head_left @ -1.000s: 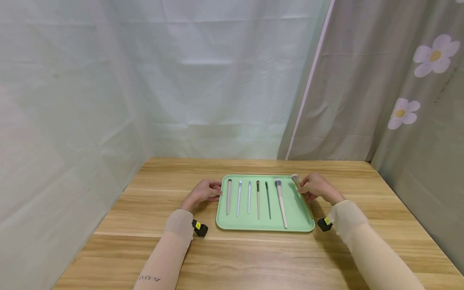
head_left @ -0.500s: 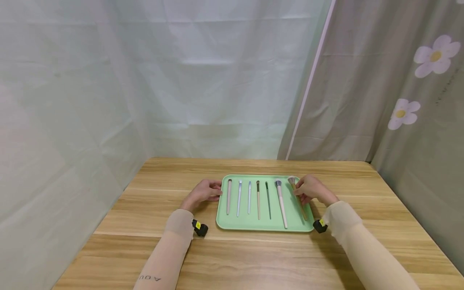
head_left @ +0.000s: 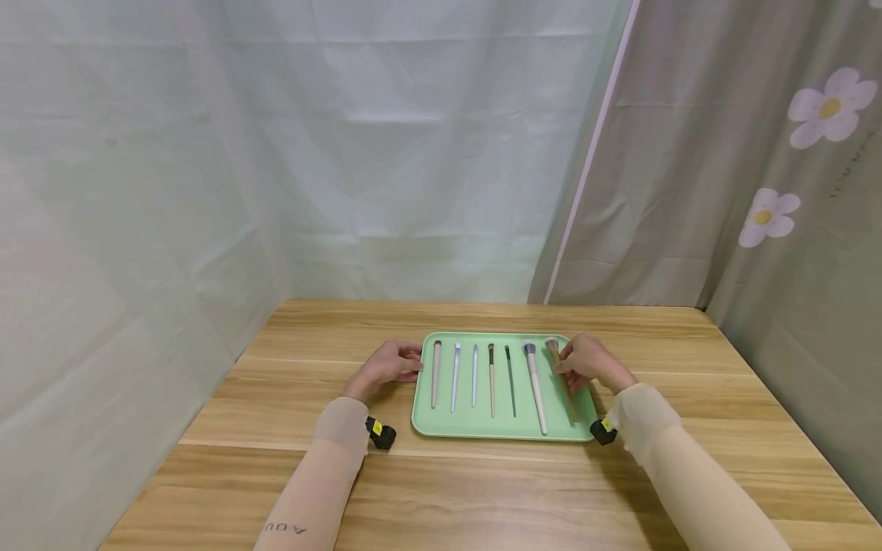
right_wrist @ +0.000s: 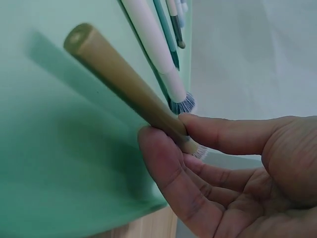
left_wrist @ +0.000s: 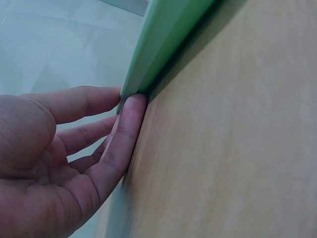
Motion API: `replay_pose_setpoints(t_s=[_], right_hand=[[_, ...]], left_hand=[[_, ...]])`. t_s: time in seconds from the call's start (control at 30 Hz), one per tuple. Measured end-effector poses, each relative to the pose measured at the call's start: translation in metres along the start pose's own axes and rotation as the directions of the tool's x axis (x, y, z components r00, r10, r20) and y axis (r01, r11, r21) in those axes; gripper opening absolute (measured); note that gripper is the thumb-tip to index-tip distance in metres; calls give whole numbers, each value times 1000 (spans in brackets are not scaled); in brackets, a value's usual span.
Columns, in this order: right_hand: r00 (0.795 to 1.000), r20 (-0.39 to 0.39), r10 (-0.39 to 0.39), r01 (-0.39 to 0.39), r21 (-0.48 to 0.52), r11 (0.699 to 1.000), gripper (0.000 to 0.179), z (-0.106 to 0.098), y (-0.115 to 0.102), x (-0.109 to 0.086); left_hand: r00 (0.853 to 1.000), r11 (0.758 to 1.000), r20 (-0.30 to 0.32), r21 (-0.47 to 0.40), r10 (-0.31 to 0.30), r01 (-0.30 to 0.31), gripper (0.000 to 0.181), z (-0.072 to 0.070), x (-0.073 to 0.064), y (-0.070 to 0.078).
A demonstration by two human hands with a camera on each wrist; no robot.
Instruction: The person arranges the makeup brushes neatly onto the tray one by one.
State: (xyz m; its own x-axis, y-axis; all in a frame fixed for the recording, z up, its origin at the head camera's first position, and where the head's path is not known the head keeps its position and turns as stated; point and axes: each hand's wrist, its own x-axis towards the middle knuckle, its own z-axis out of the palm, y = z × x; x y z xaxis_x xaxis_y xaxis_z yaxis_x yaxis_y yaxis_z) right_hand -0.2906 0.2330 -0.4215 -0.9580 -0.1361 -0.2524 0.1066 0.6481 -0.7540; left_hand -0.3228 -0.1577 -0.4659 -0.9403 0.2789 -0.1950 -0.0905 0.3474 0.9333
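Observation:
A light green tray (head_left: 482, 428) lies on the table with several makeup brushes in a row across it. My right hand (head_left: 591, 363) pinches a makeup brush (right_wrist: 124, 82) with a tan handle between thumb and forefinger, over the tray's right end. Its pale bristles point to the far side, and its shadow falls on the tray in the right wrist view. Beside it lies a thick makeup brush (head_left: 535, 390) with a pale pink handle and grey bristles. At the tray's left rim (left_wrist: 143, 59), my left hand (left_wrist: 54, 158) pinches the edge between thumb and forefinger.
Toward the tray's left lie a dark green brush (head_left: 511, 383), a beige brush (head_left: 491, 383), two slim pale blue ones and a pinkish one (head_left: 436, 375). The wooden table (head_left: 441, 490) extends around the tray. Curtains (head_left: 427, 176) hang behind it.
My right hand has moved left with the tan-handled makeup brush, from the tray's right rim to over the tray, closer to the pink-handled one. My left hand has stayed at the rim.

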Motion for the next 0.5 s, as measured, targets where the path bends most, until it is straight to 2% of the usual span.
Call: replay_pose_setpoints(t_s=[0.17, 0.4, 0.5], right_hand=[[1000, 25, -9, 9, -8, 1000, 12, 2, -4, -1], [999, -24, 36, -36, -29, 999, 19, 12, -2, 5], [999, -34, 24, -27, -63, 998, 19, 14, -1, 6]], left_hand=[[1000, 1000, -5, -5, -2, 2, 45, -1, 0, 0], [1000, 1000, -2, -15, -6, 6, 45, -1, -1, 1], [1000, 1000, 0, -9, -4, 4, 44, 0, -2, 1]])
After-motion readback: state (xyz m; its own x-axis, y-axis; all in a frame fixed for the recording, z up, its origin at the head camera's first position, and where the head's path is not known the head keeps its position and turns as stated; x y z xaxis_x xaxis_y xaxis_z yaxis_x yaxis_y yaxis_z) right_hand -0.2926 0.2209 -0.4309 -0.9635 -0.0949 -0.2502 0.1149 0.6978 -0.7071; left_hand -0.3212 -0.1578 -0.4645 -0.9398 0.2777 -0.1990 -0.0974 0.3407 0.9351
